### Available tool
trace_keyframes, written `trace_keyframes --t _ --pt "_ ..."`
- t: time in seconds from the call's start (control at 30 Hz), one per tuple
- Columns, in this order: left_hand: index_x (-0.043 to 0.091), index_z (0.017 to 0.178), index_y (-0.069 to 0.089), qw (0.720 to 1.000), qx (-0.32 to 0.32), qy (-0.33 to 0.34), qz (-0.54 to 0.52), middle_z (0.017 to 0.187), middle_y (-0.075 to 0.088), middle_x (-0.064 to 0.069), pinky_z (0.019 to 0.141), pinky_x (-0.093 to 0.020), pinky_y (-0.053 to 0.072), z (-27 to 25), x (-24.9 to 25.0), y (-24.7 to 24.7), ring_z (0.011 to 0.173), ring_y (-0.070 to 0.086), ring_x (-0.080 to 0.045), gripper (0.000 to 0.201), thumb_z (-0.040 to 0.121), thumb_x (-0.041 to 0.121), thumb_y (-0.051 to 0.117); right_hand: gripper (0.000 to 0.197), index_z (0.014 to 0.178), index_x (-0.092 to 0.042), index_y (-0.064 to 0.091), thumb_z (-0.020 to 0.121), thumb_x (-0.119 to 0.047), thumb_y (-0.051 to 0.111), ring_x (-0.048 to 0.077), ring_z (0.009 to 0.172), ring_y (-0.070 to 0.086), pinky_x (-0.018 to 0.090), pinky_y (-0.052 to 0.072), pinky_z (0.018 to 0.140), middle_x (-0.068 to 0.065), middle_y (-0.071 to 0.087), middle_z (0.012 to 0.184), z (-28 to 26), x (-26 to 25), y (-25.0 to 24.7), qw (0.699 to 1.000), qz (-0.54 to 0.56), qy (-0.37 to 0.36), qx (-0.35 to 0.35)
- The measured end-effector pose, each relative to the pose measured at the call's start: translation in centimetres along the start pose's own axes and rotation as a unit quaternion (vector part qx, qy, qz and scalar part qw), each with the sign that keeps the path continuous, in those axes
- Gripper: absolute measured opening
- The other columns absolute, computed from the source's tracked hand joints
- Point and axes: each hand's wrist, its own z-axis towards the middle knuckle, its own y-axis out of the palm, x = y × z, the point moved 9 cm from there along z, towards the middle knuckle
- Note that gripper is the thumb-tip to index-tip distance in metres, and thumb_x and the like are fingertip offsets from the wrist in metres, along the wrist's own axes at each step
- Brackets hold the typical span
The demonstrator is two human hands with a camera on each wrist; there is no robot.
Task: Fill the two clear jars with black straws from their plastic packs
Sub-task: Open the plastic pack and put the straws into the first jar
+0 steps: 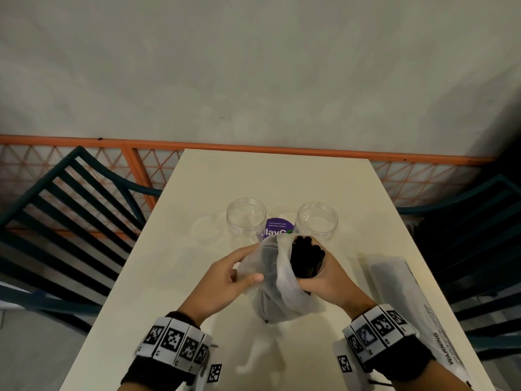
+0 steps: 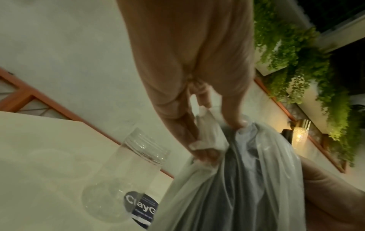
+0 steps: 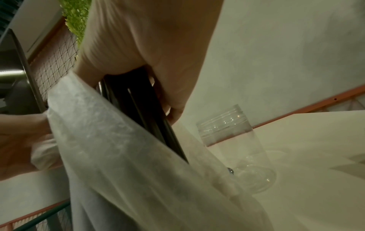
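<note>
The right hand (image 1: 324, 280) is wrapped round a bundle of black straws (image 1: 306, 256), half drawn out of a milky plastic pack (image 1: 270, 283) that stands on the counter (image 1: 180, 277), while the left hand (image 1: 225, 280) pinches the pack's crumpled mouth to hold it back. Both clear jars (image 1: 246, 218) stand open just beyond the hands, one ahead of each, with nothing in them yet; the one nearer the right hand (image 1: 317, 221) looks the likelier target.

The film is thin, soft and clingy, so I'd guess it could ride up with the bundle and drag across a jar, and these look light enough to tip. The straws are smooth, slim tubes; a loose hold could let some slide out and scatter. A second pack (image 1: 400, 300) lies flat just outside the right wrist.
</note>
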Motion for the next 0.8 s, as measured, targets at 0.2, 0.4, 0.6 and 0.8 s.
trace_keyframes --t 0.2,0.4,0.6,0.8 --pt "0.007 0.062 0.056 0.991 0.127 -0.033 -0.032 0.055 0.052 0.002 0.054 -0.023 0.033 0.2 -2.1 -1.5 0.055 0.042 -0.011 0.023 0.083 0.012 0.063 0.064 0.111 -0.031 0.053 0.058 -0.022 0.086 -0.004 0.106 0.058 0.009 0.045 0.084 -0.011 0.065 0.106 0.1 -0.3 0.2 1.0 0.011 -0.005 0.017" --pt "-0.007 0.086 0.052 0.966 0.096 -0.088 -0.223 0.084 0.055 -0.018 0.063 -0.029 0.049 0.0 -4.8 -1.7 0.08 0.053 -0.027 0.025 0.074 0.015 0.053 0.086 0.125 -0.033 0.036 0.058 -0.013 0.086 -0.01 0.119 0.046 0.012 0.038 0.098 -0.01 0.05 0.125 -0.1 0.3 2.5 0.995 -0.009 -0.016 -0.097" --pt "0.01 0.096 0.045 0.957 0.085 -0.119 -0.249 0.07 0.064 -0.011 0.052 -0.026 0.052 -0.7 -5.6 -1.5 0.06 0.063 -0.018 0.027 0.082 -0.012 0.036 0.11 0.134 -0.043 0.018 0.051 -0.037 0.09 -0.003 0.128 0.038 0.031 0.035 0.11 -0.017 0.039 0.137 -0.8 4.5 3.5 0.979 -0.127 0.06 -0.15" --pt "0.039 0.117 0.051 0.988 0.023 -0.062 -0.137 0.106 0.069 0.016 0.078 -0.017 0.048 -0.4 -2.3 -2.1 0.099 0.063 0.0 0.051 0.068 0.029 0.055 0.095 0.135 -0.047 0.014 0.066 -0.039 0.08 0.005 0.132 0.032 0.028 0.03 0.111 -0.009 0.035 0.141 -0.3 4.6 3.4 0.977 -0.156 0.051 -0.132"
